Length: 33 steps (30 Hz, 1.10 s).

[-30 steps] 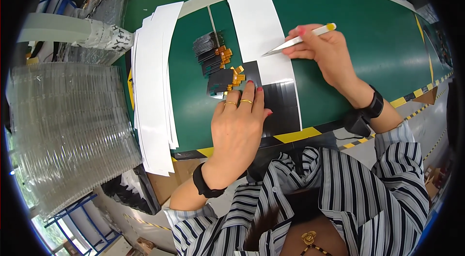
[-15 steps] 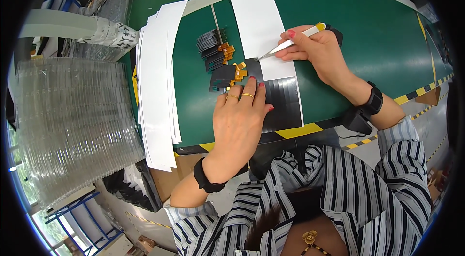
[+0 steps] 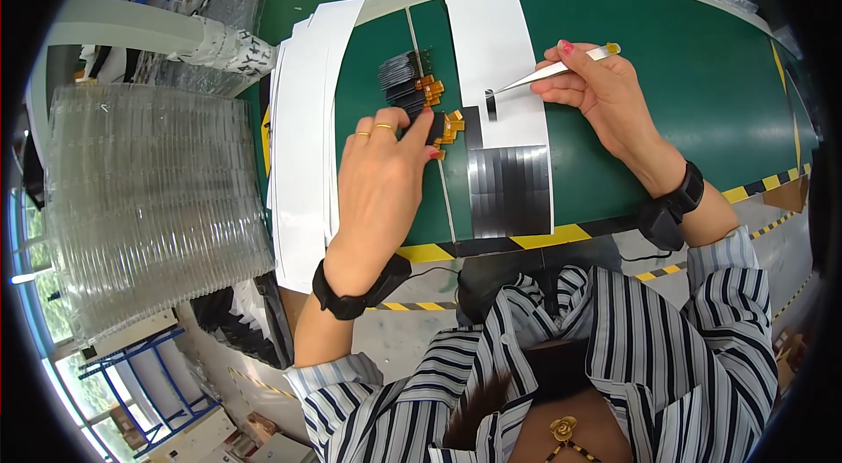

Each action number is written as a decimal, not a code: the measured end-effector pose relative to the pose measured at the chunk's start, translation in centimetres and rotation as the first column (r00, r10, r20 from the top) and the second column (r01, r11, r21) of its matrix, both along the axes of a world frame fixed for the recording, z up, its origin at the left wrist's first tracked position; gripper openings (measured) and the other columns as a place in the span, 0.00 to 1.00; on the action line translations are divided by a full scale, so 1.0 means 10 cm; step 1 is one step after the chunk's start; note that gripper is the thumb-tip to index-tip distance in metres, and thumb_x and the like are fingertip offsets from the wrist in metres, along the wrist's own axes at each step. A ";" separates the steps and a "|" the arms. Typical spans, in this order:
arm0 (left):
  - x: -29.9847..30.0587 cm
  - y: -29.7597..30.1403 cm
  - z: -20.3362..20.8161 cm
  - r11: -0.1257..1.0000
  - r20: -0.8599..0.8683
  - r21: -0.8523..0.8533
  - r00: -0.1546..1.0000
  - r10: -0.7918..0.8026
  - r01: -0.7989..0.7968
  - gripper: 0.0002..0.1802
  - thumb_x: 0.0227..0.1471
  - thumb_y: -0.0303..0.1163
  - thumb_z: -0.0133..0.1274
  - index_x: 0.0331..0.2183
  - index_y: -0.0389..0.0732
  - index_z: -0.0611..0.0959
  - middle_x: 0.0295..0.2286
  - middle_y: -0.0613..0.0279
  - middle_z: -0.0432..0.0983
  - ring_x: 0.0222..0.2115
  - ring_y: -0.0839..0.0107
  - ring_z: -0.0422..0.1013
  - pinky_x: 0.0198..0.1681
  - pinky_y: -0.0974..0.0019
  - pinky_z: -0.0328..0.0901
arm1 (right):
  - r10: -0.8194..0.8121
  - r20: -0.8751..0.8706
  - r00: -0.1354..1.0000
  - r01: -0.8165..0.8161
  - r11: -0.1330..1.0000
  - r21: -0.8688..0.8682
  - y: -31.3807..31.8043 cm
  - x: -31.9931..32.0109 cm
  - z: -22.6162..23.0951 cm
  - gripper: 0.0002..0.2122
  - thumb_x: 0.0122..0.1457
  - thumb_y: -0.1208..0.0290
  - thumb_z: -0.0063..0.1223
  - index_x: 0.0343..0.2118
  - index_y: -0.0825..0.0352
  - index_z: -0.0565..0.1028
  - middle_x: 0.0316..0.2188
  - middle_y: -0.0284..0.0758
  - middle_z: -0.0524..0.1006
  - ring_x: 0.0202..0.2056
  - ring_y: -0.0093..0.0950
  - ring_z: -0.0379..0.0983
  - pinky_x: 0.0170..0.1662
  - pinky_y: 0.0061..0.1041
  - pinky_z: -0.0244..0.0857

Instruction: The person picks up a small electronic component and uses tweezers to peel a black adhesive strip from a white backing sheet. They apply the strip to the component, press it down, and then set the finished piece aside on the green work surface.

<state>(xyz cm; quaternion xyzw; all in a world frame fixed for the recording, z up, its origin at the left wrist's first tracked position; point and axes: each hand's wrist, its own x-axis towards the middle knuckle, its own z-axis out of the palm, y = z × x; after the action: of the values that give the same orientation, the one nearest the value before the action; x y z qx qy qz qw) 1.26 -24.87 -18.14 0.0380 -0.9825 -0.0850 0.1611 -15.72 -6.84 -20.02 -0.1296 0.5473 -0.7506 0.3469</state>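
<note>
Left side: we note dark, letter-like marks on the white wrapping round a pale curved tube; we cannot make out words. Warning signs, wordless: yellow-and-black striped tape along the table's near edge; similar floor striping beyond.

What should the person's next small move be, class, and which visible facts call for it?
Probably to carry the black strip leftward to the orange-tabbed part. The right hand holds the tweezers with the strip at their tips, over the white sheet, while the left hand has its thumb and index finger at that part.
</note>
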 end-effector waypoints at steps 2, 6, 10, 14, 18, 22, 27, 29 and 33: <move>0.00 0.01 -0.01 1.000 0.013 0.004 1.000 -0.009 0.009 0.16 0.35 0.23 0.54 0.33 0.36 0.77 0.29 0.59 0.68 0.29 0.63 0.64 0.31 0.66 0.60 | 0.002 0.005 1.000 -0.002 1.000 -0.009 0.01 -0.01 -0.01 0.13 0.56 0.67 0.42 0.33 0.75 0.69 0.30 0.41 0.73 0.30 0.28 0.74 0.35 0.19 0.68; 0.02 0.01 -0.03 0.999 0.020 0.041 0.999 -0.025 0.024 0.15 0.36 0.20 0.53 0.33 0.36 0.77 0.30 0.59 0.70 0.29 0.62 0.65 0.31 0.65 0.62 | 0.009 0.012 1.000 -0.009 0.999 -0.031 0.03 0.00 0.00 0.13 0.57 0.67 0.42 0.34 0.75 0.69 0.31 0.42 0.73 0.30 0.27 0.74 0.35 0.19 0.68; 0.06 -0.02 -0.04 0.993 -0.038 0.118 0.999 -0.004 0.009 0.14 0.36 0.19 0.52 0.32 0.37 0.77 0.30 0.59 0.72 0.31 0.62 0.67 0.33 0.66 0.63 | 0.010 0.008 1.000 -0.010 0.999 -0.049 0.04 0.00 0.00 0.13 0.57 0.68 0.41 0.34 0.75 0.69 0.31 0.41 0.73 0.30 0.27 0.74 0.35 0.19 0.68; 0.08 -0.04 -0.08 0.980 -0.101 0.199 0.995 0.026 -0.005 0.12 0.37 0.18 0.51 0.30 0.37 0.77 0.29 0.59 0.73 0.31 0.64 0.68 0.34 0.68 0.63 | 0.004 0.002 1.000 -0.004 0.998 -0.062 0.04 0.00 0.00 0.12 0.57 0.68 0.41 0.34 0.75 0.69 0.31 0.42 0.73 0.30 0.28 0.74 0.35 0.20 0.69; 0.09 -0.07 -0.11 0.922 -0.137 0.387 0.987 0.080 -0.021 0.08 0.39 0.19 0.50 0.28 0.37 0.77 0.27 0.59 0.73 0.29 0.68 0.69 0.33 0.70 0.63 | 0.006 0.001 1.000 -0.005 0.998 -0.064 0.05 -0.01 -0.01 0.12 0.57 0.69 0.41 0.34 0.75 0.69 0.31 0.42 0.73 0.30 0.28 0.74 0.35 0.20 0.69; 0.04 -0.11 -0.10 0.718 -0.129 0.693 0.970 0.204 -0.058 0.07 0.42 0.20 0.49 0.30 0.37 0.76 0.25 0.62 0.72 0.26 0.73 0.69 0.31 0.74 0.63 | -0.005 -0.010 1.000 0.004 0.998 -0.067 0.04 -0.01 -0.01 0.12 0.57 0.69 0.40 0.35 0.75 0.68 0.31 0.42 0.73 0.30 0.29 0.74 0.34 0.19 0.69; -0.26 -0.05 0.18 0.345 -0.064 0.938 0.967 0.248 -0.026 0.08 0.44 0.20 0.48 0.32 0.34 0.75 0.21 0.64 0.70 0.22 0.78 0.67 0.28 0.78 0.62 | -0.059 -0.126 0.990 0.034 0.982 -0.186 0.09 -0.11 0.17 0.10 0.57 0.69 0.41 0.36 0.71 0.65 0.30 0.44 0.73 0.28 0.29 0.74 0.33 0.20 0.69; -0.41 -0.01 0.19 0.194 -0.024 0.981 0.978 0.207 -0.017 0.09 0.44 0.20 0.48 0.32 0.34 0.75 0.21 0.65 0.69 0.21 0.79 0.66 0.27 0.78 0.62 | -0.086 -0.189 0.978 0.041 0.972 -0.230 0.15 -0.16 0.23 0.09 0.57 0.70 0.41 0.36 0.71 0.64 0.30 0.44 0.73 0.28 0.29 0.74 0.32 0.20 0.69; -0.75 0.07 0.09 0.043 -0.068 0.997 0.983 0.169 0.062 0.10 0.45 0.21 0.48 0.34 0.32 0.75 0.20 0.65 0.69 0.19 0.79 0.65 0.25 0.78 0.61 | -0.192 -0.288 0.938 0.089 0.938 -0.336 0.18 -0.24 0.26 0.08 0.56 0.71 0.42 0.36 0.68 0.61 0.30 0.47 0.72 0.27 0.31 0.74 0.30 0.22 0.70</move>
<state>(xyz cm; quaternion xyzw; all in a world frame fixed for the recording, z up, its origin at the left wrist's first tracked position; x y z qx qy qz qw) -6.19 -24.20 -17.28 0.1684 -0.6310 -0.7369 0.1746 -18.16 -5.03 -17.45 -0.2624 0.4754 -0.8215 0.1740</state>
